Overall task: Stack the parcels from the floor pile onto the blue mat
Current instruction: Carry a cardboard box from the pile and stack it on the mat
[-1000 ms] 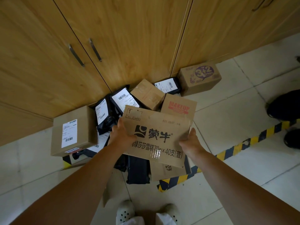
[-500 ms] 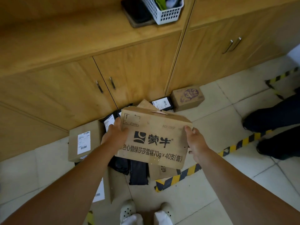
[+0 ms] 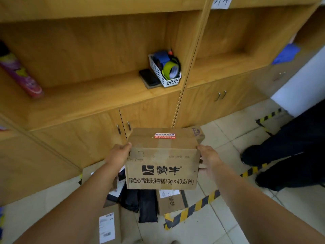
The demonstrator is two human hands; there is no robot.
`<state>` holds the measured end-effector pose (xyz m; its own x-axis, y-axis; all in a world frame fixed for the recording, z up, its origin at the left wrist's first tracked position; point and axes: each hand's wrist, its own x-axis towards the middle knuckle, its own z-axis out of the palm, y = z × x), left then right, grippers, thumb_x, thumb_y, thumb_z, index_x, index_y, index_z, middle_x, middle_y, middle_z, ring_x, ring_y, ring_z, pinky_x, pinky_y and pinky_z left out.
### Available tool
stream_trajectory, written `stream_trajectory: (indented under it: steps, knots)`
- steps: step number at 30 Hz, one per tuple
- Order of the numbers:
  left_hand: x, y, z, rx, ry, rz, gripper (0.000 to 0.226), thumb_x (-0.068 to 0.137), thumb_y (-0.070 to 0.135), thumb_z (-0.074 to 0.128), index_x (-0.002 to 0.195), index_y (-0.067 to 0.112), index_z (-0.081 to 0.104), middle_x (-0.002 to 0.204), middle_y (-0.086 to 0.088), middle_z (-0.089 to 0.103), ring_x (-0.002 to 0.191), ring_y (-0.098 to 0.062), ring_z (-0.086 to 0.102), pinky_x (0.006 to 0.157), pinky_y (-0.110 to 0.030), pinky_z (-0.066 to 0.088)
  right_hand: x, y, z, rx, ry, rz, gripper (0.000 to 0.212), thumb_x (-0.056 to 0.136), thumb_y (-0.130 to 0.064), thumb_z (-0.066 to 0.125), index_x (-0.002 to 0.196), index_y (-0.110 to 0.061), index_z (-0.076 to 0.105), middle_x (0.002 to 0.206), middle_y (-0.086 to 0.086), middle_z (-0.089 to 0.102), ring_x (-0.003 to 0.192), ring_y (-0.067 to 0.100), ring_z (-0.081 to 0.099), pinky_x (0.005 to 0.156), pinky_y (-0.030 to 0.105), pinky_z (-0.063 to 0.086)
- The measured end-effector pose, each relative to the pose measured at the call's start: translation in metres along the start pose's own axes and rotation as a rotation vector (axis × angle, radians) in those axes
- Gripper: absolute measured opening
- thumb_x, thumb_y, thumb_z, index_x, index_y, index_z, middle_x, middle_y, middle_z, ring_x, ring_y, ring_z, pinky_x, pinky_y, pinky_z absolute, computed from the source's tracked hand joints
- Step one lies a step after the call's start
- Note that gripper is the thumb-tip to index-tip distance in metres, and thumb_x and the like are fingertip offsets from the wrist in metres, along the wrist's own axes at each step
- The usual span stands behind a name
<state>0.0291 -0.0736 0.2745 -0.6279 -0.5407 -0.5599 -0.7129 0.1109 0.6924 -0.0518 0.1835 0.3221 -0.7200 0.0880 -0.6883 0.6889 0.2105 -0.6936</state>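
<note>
You are in the carry step: 1 parcel is up off the floor pile and held in the air in front of the wooden cabinet [image 3: 73, 141], while the blue mat it belongs on is nowhere in this view, so I judge the task only just begun, with most of the pile left to move. The next move calls for you to turn away from the cabinet, find the mat, and set this cardboard box [image 3: 161, 162] down flat and square, since it looks like one of the bigger parcels and would make a sound base for the stack. Below the box the floor pile [image 3: 146, 203] lies on the tiled floor [image 3: 228, 222] against the cabinet doors: 2 black bags side by side, a small brown box just right of them, and a flat labelled carton nearer your feet on the left, with a strip of yellow and black tape [image 3: 193, 206] running out to the right. Watch the dark trouser legs and shoes of another person [image 3: 284, 161] standing close on your right as you swing round. Both your arms reach forward at about the same height. Your left hand [image 3: 119, 154] presses the box's left side with its fingers wrapped over the upper corner; your right hand [image 3: 208, 159] clamps the right side the same way, fingers curled round the edge. The box sits level between them, printed face toward you.
</note>
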Motion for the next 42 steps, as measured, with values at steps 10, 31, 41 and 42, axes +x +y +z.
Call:
stream_trajectory:
  steps: [10, 31, 41, 42]
  knots:
    - [-0.042, 0.011, -0.037, -0.120, -0.225, 0.121, 0.067, 0.095, 0.002, 0.040, 0.150, 0.030, 0.015, 0.146, -0.002, 0.037, 0.100, -0.022, 0.052, 0.077, -0.029, 0.040, -0.067, -0.009, -0.013, -0.060, -0.076, -0.094, 0.052, 0.089, 0.012, 0.042, 0.137, -0.007, 0.040, 0.093, 0.002, 0.053, 0.098, 0.020, 0.046, 0.093, 0.038, 0.041]
    - [-0.173, 0.011, -0.012, -0.324, 0.036, 0.126, 0.042, 0.102, 0.034, 0.031, 0.140, 0.017, 0.036, 0.136, -0.012, 0.047, 0.123, -0.033, 0.047, 0.102, -0.047, 0.041, -0.101, 0.041, -0.084, 0.171, -0.102, -0.171, 0.032, 0.094, -0.039, 0.048, 0.102, -0.010, 0.058, 0.105, 0.013, 0.067, 0.094, 0.027, 0.063, 0.071, 0.038, 0.048]
    - [-0.250, -0.043, 0.017, -0.694, 0.192, -0.041, 0.054, 0.090, 0.064, 0.038, 0.127, 0.026, 0.035, 0.118, -0.003, 0.045, 0.105, -0.025, 0.047, 0.085, -0.039, 0.042, -0.118, 0.082, -0.127, 0.113, -0.258, -0.127, 0.053, 0.091, -0.061, 0.041, 0.108, -0.014, 0.059, 0.102, 0.013, 0.066, 0.094, 0.028, 0.063, 0.077, 0.041, 0.052]
    - [-0.259, -0.048, 0.015, -0.712, 0.206, -0.031, 0.049, 0.089, 0.062, 0.042, 0.122, 0.026, 0.036, 0.116, -0.004, 0.047, 0.098, -0.023, 0.049, 0.081, -0.037, 0.043, -0.119, 0.085, -0.126, 0.098, -0.276, -0.106, 0.054, 0.090, -0.062, 0.042, 0.109, -0.013, 0.059, 0.102, 0.013, 0.067, 0.095, 0.028, 0.063, 0.078, 0.042, 0.053]
